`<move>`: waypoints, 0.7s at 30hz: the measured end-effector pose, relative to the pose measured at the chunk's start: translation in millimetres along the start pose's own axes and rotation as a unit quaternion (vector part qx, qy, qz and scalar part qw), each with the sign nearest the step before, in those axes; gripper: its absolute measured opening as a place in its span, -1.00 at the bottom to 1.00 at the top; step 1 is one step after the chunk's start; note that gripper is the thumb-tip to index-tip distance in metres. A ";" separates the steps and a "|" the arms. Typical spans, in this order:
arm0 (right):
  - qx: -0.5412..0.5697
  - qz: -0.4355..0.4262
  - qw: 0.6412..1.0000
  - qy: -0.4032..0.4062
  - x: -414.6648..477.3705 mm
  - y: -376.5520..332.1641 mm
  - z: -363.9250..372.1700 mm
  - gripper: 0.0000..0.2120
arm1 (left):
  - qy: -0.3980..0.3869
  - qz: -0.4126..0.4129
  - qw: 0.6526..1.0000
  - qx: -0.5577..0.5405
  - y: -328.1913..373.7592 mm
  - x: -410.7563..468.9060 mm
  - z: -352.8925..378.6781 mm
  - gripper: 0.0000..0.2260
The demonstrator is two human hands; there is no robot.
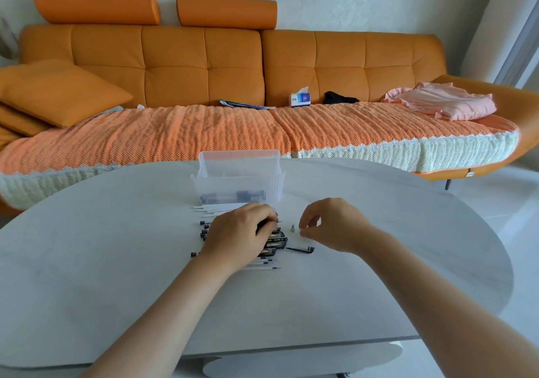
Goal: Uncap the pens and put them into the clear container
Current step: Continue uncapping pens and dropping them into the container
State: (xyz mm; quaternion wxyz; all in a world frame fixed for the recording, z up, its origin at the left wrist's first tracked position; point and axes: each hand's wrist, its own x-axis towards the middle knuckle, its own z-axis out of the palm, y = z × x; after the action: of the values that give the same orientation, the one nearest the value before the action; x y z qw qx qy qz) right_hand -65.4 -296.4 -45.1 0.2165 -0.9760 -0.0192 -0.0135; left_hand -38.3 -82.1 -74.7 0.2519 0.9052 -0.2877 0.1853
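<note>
On the left part of the pale counter (102,261) nothing lies; the work is in the middle. There a heap of pens (230,232) with white barrels and black ends lies just in front of the clear container (237,179), which stands at the far edge of the counter and already holds some dark pieces at its bottom, too blurred through the ribbed wall to name. The left hand (242,233) rests on top of this heap, its fingers (269,217) curled around a dark pen whose thin tip sticks out to the right, so this pen seems already without cap. To the right, apart from the heap, a small grey cap (292,227) is just beside the right hand (329,226). The thumb and first finger of this hand are pinched close together, but I cannot tell if they grip something or have only let the cap go. A black clip piece (300,250) lies on the counter below that hand. In my judgement the risk is in the heap: the left hand presses on many loose pens, and when it lifts one, the others may roll over the smooth counter toward the near edge. The small cap can also be knocked away by the right wrist. The bare tip may mark the skin.
</note>
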 end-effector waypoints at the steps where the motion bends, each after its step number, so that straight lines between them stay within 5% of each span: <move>1: -0.003 0.005 1.000 -0.016 0.5 0.8 1.8 -0.95 | -0.005 -0.001 1.000 0.002 -0.5 -0.3 0.4 -0.94; 10: 0.016 0.024 0.998 -0.064 8.3 6.0 1.7 -0.92 | -0.036 -0.007 0.999 0.010 -2.7 -1.9 -1.5 -0.90; 21: 0.008 0.015 1.000 -0.021 12.6 -11.0 10.5 -0.78 | -0.057 -0.028 0.997 -0.034 -7.3 -4.2 -8.8 -0.92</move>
State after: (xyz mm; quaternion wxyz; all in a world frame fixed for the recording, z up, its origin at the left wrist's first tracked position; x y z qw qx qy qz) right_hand -53.1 -281.6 -49.5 0.2238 -0.9745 -0.0095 0.0101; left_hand -38.7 -70.2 -72.3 0.2707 0.9129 -0.2823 0.1169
